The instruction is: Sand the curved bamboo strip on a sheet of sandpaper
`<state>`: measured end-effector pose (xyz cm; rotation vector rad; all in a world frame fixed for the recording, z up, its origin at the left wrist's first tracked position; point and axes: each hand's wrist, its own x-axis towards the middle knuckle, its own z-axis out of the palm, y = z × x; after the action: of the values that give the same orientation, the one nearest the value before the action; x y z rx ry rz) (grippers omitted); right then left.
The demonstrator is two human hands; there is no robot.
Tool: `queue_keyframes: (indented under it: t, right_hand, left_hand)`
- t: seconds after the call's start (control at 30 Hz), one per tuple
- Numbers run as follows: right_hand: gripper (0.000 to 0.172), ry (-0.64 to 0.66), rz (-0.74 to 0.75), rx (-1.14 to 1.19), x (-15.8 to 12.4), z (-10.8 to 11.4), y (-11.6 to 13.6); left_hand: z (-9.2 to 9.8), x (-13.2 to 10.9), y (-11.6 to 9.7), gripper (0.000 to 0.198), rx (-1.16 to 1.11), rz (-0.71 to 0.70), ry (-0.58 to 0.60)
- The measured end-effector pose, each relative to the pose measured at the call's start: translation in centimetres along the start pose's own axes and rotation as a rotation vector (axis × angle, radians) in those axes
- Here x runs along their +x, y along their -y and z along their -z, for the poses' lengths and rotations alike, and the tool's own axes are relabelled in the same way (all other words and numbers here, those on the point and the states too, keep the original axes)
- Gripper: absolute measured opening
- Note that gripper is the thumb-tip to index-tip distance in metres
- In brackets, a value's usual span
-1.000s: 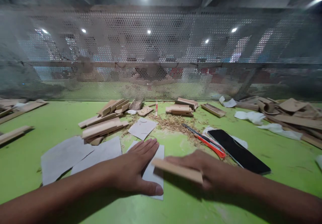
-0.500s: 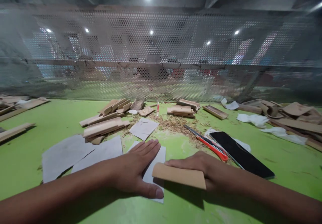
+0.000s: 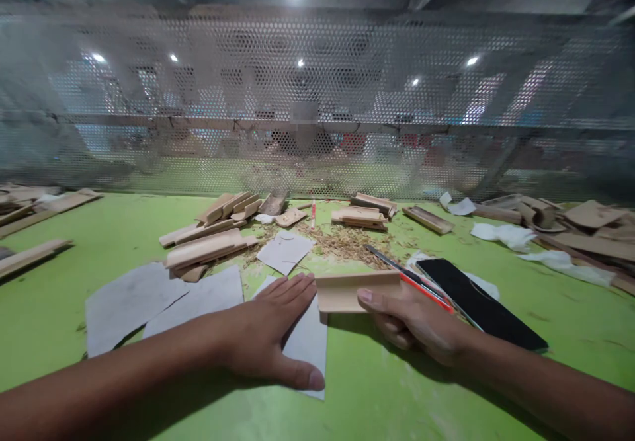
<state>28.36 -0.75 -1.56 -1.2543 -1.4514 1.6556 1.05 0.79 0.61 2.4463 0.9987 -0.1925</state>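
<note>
My left hand (image 3: 270, 332) lies flat with fingers stretched out, pressing on a white sheet of paper (image 3: 310, 335) on the green table. My right hand (image 3: 419, 315) grips a curved, trough-like piece of bamboo (image 3: 342, 292), thumb on its near side and fingers beneath. The piece's hollow inner face shows. Its left end is beside my left fingertips, over the right edge of the sheet; whether it touches the sheet I cannot tell. Just beyond lies a smaller white paper piece (image 3: 285, 251), and more white sheets (image 3: 133, 305) lie to the left.
A red-handled knife (image 3: 426, 289) and a black phone (image 3: 481, 302) lie right of my right hand. Behind are bamboo pieces (image 3: 206, 249), more pieces (image 3: 360, 216) and shavings (image 3: 342, 242). Scraps (image 3: 590, 219) pile up at far right. A perforated screen (image 3: 297, 97) closes the back.
My right hand has turned the bamboo piece over, from its rounded outer face to its hollow side, and moved it away from me. My left hand has stayed in place.
</note>
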Motion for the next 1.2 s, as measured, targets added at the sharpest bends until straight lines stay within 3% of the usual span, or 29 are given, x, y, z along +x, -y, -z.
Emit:
queue_keyframes:
  t: [0.17,0.43,0.5,0.6,0.67,0.8,1.2]
  right_hand:
    - [0.066,0.039,-0.04,0.121,0.3,0.3,0.0]
    - [0.066,0.014,-0.019,0.025,0.1,0.1,-0.1]
    - [0.056,-0.01,0.09,-0.165,0.1,0.4,0.0]
    - [0.025,0.091,0.391,-0.57,0.2,1.2,0.2]
    - [0.039,0.199,0.526,-0.771,0.3,1.8,0.3]
    - [0.054,0.255,0.609,-0.922,0.5,2.6,0.1]
    - [0.049,0.216,0.637,-0.956,0.9,2.8,0.2]
  left_hand:
    - [-0.1,0.1,0.2,0.125,-0.007,-0.012,-0.004]
    - [-0.1,0.1,0.2,0.126,0.003,0.01,0.023]
    - [-0.1,0.1,0.2,0.127,0.007,0.007,0.02]
    - [-0.1,0.2,0.3,0.129,0.01,-0.003,0.012]
    - [-0.2,0.2,0.3,0.129,0.013,-0.002,0.008]
    - [-0.2,0.2,0.4,0.128,0.018,-0.007,-0.008]
    - [-0.3,0.3,0.3,0.13,0.012,0.0,0.006]
